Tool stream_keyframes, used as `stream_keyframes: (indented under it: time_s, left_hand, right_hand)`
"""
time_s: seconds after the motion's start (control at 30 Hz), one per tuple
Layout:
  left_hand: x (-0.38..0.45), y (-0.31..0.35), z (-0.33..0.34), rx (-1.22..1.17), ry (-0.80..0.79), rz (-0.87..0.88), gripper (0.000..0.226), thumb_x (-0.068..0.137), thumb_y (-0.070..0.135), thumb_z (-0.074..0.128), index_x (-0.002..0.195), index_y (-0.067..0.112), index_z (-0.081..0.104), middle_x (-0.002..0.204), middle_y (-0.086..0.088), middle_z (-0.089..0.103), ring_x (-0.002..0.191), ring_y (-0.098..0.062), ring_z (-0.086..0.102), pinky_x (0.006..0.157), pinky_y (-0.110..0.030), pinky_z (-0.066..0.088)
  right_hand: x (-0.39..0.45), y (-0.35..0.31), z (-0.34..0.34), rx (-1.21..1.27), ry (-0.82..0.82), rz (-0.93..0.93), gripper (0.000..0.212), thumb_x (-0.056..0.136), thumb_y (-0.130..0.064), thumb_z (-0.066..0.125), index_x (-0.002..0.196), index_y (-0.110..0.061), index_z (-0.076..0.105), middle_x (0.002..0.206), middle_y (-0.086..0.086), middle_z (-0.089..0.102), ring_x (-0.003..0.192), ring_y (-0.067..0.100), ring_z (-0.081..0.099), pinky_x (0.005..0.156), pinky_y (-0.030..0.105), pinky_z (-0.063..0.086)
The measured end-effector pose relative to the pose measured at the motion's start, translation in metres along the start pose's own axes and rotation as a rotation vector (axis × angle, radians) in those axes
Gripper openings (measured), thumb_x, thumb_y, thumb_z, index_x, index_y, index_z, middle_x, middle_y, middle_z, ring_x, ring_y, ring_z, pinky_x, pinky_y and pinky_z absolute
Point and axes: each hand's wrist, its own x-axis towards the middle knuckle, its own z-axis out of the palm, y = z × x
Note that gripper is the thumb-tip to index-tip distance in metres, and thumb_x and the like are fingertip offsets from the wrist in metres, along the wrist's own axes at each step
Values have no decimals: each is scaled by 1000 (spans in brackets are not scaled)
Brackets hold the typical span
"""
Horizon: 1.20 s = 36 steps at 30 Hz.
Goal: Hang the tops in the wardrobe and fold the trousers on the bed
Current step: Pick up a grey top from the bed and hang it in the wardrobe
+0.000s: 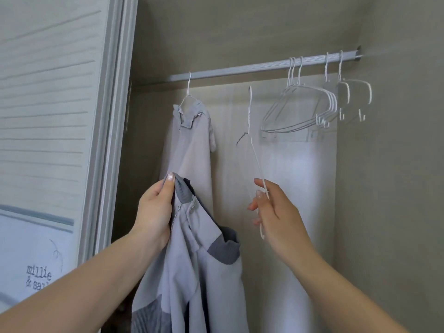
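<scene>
The left hand (153,207) is pinching the ribbed collar of a pale grey zip-up jacket (192,272), keeping the neck open, while the right hand (271,207) is grasping a thin white wire hanger (252,140) below the silver wardrobe rail (240,69), likely ready for threading.

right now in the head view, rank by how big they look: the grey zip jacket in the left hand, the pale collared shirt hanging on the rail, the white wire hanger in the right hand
1. Grey zip jacket, though it is nearest the camera and cut off by the frame's bottom edge.
2. Pale collared shirt, partly hidden behind the jacket, so their true order is unsure.
3. White wire hanger, seen edge-on.
</scene>
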Motion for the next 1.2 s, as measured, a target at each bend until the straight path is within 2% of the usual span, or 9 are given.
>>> stream_keyframes:
  time_s: [0.13,0.3,0.4,0.6,0.73,0.8,0.9,1.07,1.2]
  left_hand:
    - [-22,17,-24,4,-8,-4,39,98,37,49,101,2,66,99,-19,67,91,-28,64,87,-43,52]
    - [-46,38,-69,9,-3,-51,33,99,35,48,98,10,69,98,-15,72,92,-27,67,83,-39,54]
    - [-59,50,-97,39,3,-50,30,98,35,50,89,15,70,85,-8,73,84,-20,67,75,-33,53]
    - [-80,73,-142,89,15,-43,29,100,32,47,96,10,66,96,-16,67,92,-25,64,88,-38,51]
    - [-79,88,-170,73,17,-38,26,101,28,45,92,13,63,90,-9,66,88,-19,62,81,-30,49]
    - [-75,90,-181,86,-9,-38,27,102,27,43,90,13,62,88,-8,65,85,-17,61,82,-30,48]
    - [-70,91,-190,119,-69,-48,28,102,28,42,89,10,60,86,-8,63,79,-16,61,75,-28,52]
    - [-61,92,-197,203,-196,-48,34,101,30,43,108,0,58,97,-16,63,87,-23,61,80,-33,48]
    - [-61,98,-194,242,-331,-85,33,98,32,46,106,7,67,94,-8,69,87,-18,63,79,-30,48]
  right_hand:
    - [-41,-18,-28,-7,78,-28,24,98,-32,40,107,-47,57,77,-16,63,69,6,61,74,33,54]
    - [-95,-44,-52,-83,225,-22,39,99,-17,42,88,-47,64,72,-9,64,63,7,65,57,24,55]
    - [-118,-66,-47,-50,217,16,44,100,-15,41,86,-49,63,72,-9,63,63,10,69,48,17,50]
    - [-147,-95,-41,-24,213,44,37,100,-17,43,87,-44,65,69,-3,62,57,17,69,44,18,48]
    - [-152,-108,-46,26,223,34,36,100,-16,42,88,-41,66,59,3,60,56,19,69,42,17,46]
    - [-152,-112,-48,24,203,17,37,100,-16,42,88,-42,66,57,3,58,55,19,68,42,17,45]
    - [-151,-116,-52,12,183,-14,37,100,-17,42,88,-43,66,54,1,54,55,18,69,44,17,46]
    - [-145,-117,-61,29,141,-15,35,100,-19,42,89,-41,67,51,0,48,54,20,68,44,19,47]
    - [-143,-115,-66,27,96,12,38,101,-16,40,88,-37,68,50,1,44,53,22,68,40,18,44]
